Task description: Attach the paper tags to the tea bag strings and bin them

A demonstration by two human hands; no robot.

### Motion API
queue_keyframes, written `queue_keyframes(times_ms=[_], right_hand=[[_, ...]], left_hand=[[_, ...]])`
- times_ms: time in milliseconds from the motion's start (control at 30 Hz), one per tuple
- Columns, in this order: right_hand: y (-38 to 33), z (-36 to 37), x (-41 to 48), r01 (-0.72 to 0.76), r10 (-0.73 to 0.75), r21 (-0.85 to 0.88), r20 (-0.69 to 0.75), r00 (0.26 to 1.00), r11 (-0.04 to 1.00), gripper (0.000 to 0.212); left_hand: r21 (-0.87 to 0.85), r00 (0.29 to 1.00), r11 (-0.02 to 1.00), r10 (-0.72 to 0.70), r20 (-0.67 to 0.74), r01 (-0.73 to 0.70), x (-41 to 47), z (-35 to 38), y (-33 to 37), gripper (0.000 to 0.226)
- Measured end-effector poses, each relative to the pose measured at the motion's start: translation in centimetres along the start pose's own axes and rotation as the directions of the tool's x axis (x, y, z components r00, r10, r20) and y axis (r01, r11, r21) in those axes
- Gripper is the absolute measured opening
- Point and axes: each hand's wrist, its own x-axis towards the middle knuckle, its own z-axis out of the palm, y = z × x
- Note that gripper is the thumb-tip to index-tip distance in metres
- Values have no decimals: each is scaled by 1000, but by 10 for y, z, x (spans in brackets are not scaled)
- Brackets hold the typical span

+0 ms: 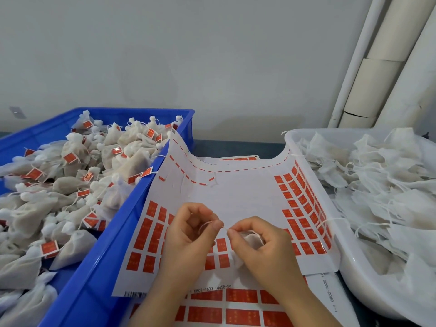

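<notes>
Head view, lower centre: left hand (188, 234) and right hand (262, 246) pinch the tea bag string (224, 228) taut in a closed grip above the tag sheet (236, 194), seemingly readying it for tagging.

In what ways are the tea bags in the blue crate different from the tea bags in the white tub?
The crate bags, in the blue crate, carry red tags on their strings; the tub bags, in the white tub, show none. The crate bags look plump and tied at the neck; the tub bags lie flatter, strings loose. Both are white pouches, heaped.
</notes>
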Motion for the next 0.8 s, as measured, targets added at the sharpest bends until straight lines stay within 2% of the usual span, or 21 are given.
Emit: queue_keyframes(times_ms=[200, 400, 500, 567, 667, 800], right_hand=[[3, -9, 3, 16, -16, 2, -1, 1000, 1000, 22], [2, -9, 4, 34, -34, 20, -7, 999, 999, 15], [1, -10, 4, 0, 1, 62, -17, 1000, 998, 5], [-1, -9, 4, 0, 2, 89, -23, 1000, 996, 13], [-2, -8, 4, 47, -45, 113, -25, 999, 992, 12], [-2, -9, 3, 74, -73, 115, -13, 997, 991, 9]], left_hand=[[-114, 977, 988, -127, -171, 108, 6, -6, 1, 16], [-129, 965, 988, -111, -235, 82, 7, -7, 1, 19], [-287, 985, 952, -138, -100, 105, 7, -7, 2, 31], [-380, 987, 911, -154, 44, 160, 7, -7, 2, 47], [-248, 951, 930, -219, 220, 271, 5, -4, 0, 66], [-137, 948, 966, -177, 263, 218, 1, 0, -3, 38]])
